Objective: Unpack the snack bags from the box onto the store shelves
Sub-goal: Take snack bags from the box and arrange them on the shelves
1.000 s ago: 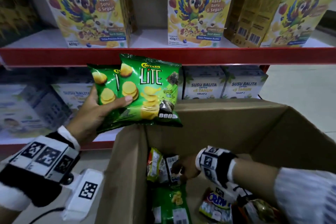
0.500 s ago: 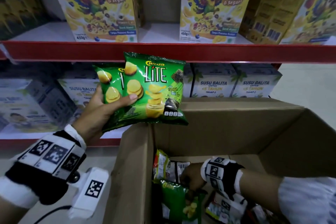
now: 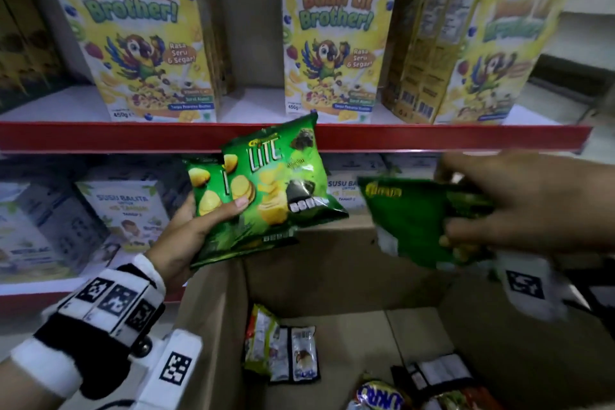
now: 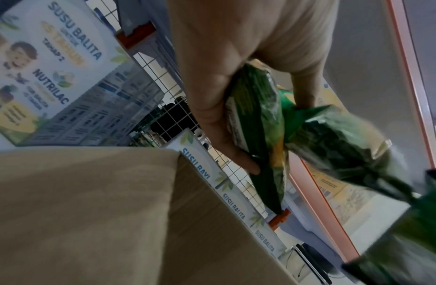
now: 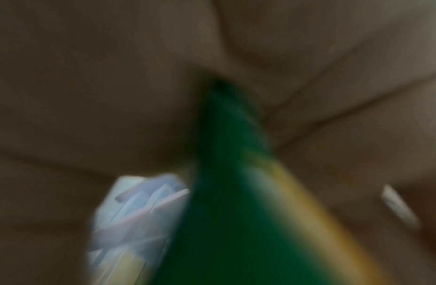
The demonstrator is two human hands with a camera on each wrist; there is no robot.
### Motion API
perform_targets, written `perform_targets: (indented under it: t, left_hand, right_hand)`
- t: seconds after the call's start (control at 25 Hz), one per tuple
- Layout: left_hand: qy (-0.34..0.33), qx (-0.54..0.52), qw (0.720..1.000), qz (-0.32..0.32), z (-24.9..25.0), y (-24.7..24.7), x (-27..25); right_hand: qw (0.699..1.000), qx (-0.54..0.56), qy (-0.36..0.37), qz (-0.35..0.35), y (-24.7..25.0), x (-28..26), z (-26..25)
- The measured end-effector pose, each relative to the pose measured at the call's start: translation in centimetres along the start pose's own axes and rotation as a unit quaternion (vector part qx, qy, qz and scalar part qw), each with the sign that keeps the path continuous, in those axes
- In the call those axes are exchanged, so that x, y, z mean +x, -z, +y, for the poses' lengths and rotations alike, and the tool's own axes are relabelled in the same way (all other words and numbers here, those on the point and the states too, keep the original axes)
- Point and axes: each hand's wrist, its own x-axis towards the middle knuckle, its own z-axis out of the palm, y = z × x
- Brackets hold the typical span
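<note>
My left hand (image 3: 203, 226) grips two green Chitato Lite chip bags (image 3: 279, 190) fanned together, thumb across their fronts, held up before the red shelf edge (image 3: 100, 136). In the left wrist view the same bags (image 4: 258, 123) sit between thumb and fingers of the left hand (image 4: 236, 92). My right hand (image 3: 519, 206) holds a third green snack bag (image 3: 412, 220), blurred, above the open cardboard box (image 3: 213, 326), just right of the other two. The right wrist view is blurred, showing only this green bag (image 5: 226, 192) against brown cardboard. More snack packets (image 3: 279, 353) lie on the box floor.
Yellow cereal boxes (image 3: 143, 40) stand on the upper shelf with gaps between them. White and blue milk cartons (image 3: 129, 213) fill the lower shelf behind the box. A blue and yellow packet (image 3: 379, 396) lies at the box's near right.
My right hand has come up out of the box with a green bag and swung towards the left hand. The left hand's two bags rose slightly and tilted.
</note>
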Motion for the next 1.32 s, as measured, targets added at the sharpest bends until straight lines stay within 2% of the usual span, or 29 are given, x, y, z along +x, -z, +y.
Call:
perform_targets:
  t: [0.08, 0.16, 0.2, 0.24, 0.32, 0.4, 0.48, 0.52, 0.6, 0.64, 0.8, 0.88, 0.96, 1.0, 1.16, 1.24, 1.32]
  left_hand:
    - [-0.005, 0.009, 1.0, 0.01, -0.4, -1.6, -0.1]
    - [-0.025, 0.031, 0.999, 0.012, -0.6, -3.5, -0.4]
    - [-0.036, 0.044, 0.998, 0.013, -0.6, -4.5, -0.7]
    - [-0.048, 0.051, 0.997, 0.016, -0.7, -5.5, -0.9]
    - [-0.076, 0.042, 0.996, 0.025, -0.8, -7.3, -1.3]
    - [-0.089, 0.022, 0.995, 0.05, -0.5, -8.5, -1.4]
    - [-0.096, 0.015, 0.993, 0.068, 0.0, -8.9, -1.3]
    - [-0.098, 0.015, 0.993, 0.067, 0.1, -8.8, -1.2]
    - [-0.095, 0.028, 0.994, 0.046, 0.3, -8.3, -1.1]
    - [-0.093, 0.041, 0.994, 0.027, 0.3, -8.0, -1.1]
    - [-0.091, 0.079, 0.992, -0.026, -0.1, -7.9, -1.5]
    - [-0.094, 0.082, 0.992, -0.037, 0.0, -8.1, -1.6]
    - [-0.107, 0.075, 0.991, -0.027, 0.2, -8.3, -1.6]
    - [-0.115, 0.066, 0.991, -0.017, 0.3, -8.3, -1.5]
    - [-0.138, 0.035, 0.989, 0.024, 1.0, -8.1, -1.2]
    - [-0.151, 0.03, 0.987, 0.037, 1.2, -8.0, -1.0]
    - [-0.171, 0.034, 0.983, 0.052, 1.3, -8.1, -1.0]
  right_hand:
    - [0.99, 0.012, -0.034, 0.138, 0.7, -1.0, 0.2]
    - [0.951, 0.057, -0.044, 0.299, 0.2, -1.0, 0.1]
    - [0.931, 0.055, -0.04, 0.358, -0.5, -0.7, -0.3]
    - [0.921, 0.039, -0.037, 0.387, -1.4, -0.4, -1.2]
    - [0.925, 0.03, -0.023, 0.378, -3.8, 0.6, -3.1]
    - [0.944, 0.057, -0.006, 0.325, -5.8, 1.2, -4.7]
    - [0.954, 0.124, 0.026, 0.271, -6.7, 1.5, -5.1]
    - [0.948, 0.176, 0.042, 0.26, -6.7, 1.7, -4.9]
    - [0.926, 0.261, 0.056, 0.267, -6.4, 2.4, -3.6]
    - [0.923, 0.27, 0.048, 0.27, -6.1, 2.7, -2.7]
    - [0.95, 0.197, 0.029, 0.24, -5.0, 3.3, 0.1]
    - [0.948, 0.241, 0.037, 0.205, -4.7, 3.5, 1.1]
    - [0.926, 0.321, 0.041, 0.193, -4.7, 3.8, 2.1]
    - [0.905, 0.374, 0.042, 0.198, -4.8, 3.9, 2.5]
    - [0.773, 0.581, 0.038, 0.254, -5.5, 4.8, 3.2]
    - [0.742, 0.612, 0.029, 0.271, -5.6, 5.2, 3.5]
    - [0.73, 0.623, 0.025, 0.282, -5.7, 5.4, 3.7]
